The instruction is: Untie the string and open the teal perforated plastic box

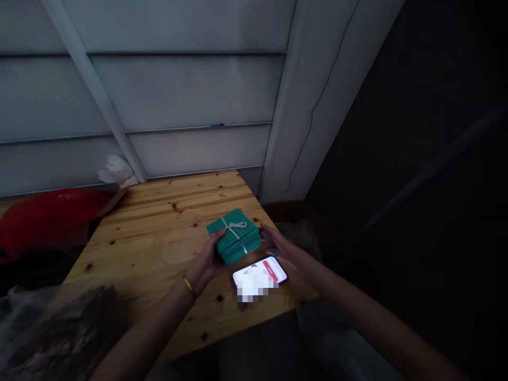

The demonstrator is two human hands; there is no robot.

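A stack of green textured cloths or mats (238,238), tied crosswise with a white ribbon and a bow on top, is held above the wooden table. My left hand (208,262) grips its near left corner, thumb on top and the other fingers underneath, mostly hidden. My right hand (275,243) is at the right side of the stack with its fingers apart; whether a fingertip touches the stack is hard to tell. Just below the stack, a phone (273,270) with a lit screen lies on the table, part of it blurred out.
The wooden table (151,270) ends at a pale panelled wall (190,90). Red material (51,217) and a white crumpled item (117,169) lie at the left. Clear plastic bags (67,328) fill the lower left. A thin cable (312,114) runs down the wall.
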